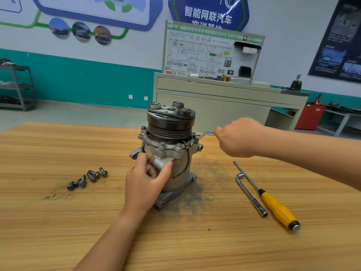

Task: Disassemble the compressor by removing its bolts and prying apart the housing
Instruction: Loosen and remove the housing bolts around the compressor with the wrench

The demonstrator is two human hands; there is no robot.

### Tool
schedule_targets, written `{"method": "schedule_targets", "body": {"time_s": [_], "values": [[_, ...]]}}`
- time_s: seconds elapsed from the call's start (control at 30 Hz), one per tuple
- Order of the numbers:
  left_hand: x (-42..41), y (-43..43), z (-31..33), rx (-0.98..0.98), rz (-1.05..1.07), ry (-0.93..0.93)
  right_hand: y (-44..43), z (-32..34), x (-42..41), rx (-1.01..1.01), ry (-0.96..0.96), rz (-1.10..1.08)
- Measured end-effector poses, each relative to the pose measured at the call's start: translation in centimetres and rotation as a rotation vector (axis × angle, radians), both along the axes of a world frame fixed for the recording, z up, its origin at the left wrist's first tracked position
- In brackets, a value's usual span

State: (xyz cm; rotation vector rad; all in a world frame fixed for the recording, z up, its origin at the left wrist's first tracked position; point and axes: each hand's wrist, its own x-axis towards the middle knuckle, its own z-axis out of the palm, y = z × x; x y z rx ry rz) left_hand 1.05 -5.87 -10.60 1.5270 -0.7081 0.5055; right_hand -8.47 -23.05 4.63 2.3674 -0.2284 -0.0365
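The compressor point(176, 153) stands upright in the middle of the wooden table point(58, 222), its black pulley on top. My left hand point(145, 178) grips a port on the housing's near left side. My right hand point(237, 136) holds the handle of a small wrench point(204, 134). The wrench's ring end sits on a bolt at the right of the flange. Other bolts point(170, 146) still stand in the near side of the flange. Several removed bolts point(88, 178) lie loose on the table to the left.
An L-shaped socket wrench point(251, 194) and a yellow-handled screwdriver point(273, 206) lie to the right of the compressor. Dark grime is spread on the table around the base. Behind the table stand a beige cabinet point(224, 106) with a wiring board and a metal shelf point(17, 87) at far left.
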Motion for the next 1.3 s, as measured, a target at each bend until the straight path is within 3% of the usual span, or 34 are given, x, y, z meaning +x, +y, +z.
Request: {"method": "schedule_targets", "body": {"time_s": [0.17,0.5,0.6,0.67,0.73,0.77,0.87,1.0,1.3], "values": [[0.1,-0.2,-0.2,0.013,0.027,-0.001,-1.5,-0.3,2.4,-0.175,-0.005,0.005],[0.0,-0.1,-0.3,0.016,0.016,-0.009,-4.4,-3.8,7.1,0.095,-0.387,0.358],[0.0,0.0,-0.2,0.017,0.011,-0.004,-3.7,-4.3,5.7,0.352,-0.767,0.428],[0.0,-0.1,-0.2,0.016,0.010,-0.001,-2.6,-4.8,3.6,0.681,-0.906,0.320],[0.0,-0.1,-0.1,0.019,0.014,0.003,-2.1,-5.4,2.0,0.857,-0.886,0.236],[0.0,-0.1,-0.1,0.017,0.014,0.007,-1.8,-5.5,1.2,0.833,-0.839,0.202],[-0.1,0.0,0.1,0.008,0.012,0.024,-1.0,-5.1,-0.8,0.593,-0.636,0.065],[0.1,-0.1,-0.2,0.025,0.025,0.026,0.1,-4.3,-2.2,0.316,-0.521,-0.057],[-0.2,-0.2,0.2,0.012,0.029,0.036,3.5,-1.9,-1.6,0.109,-0.218,-0.138]]}}
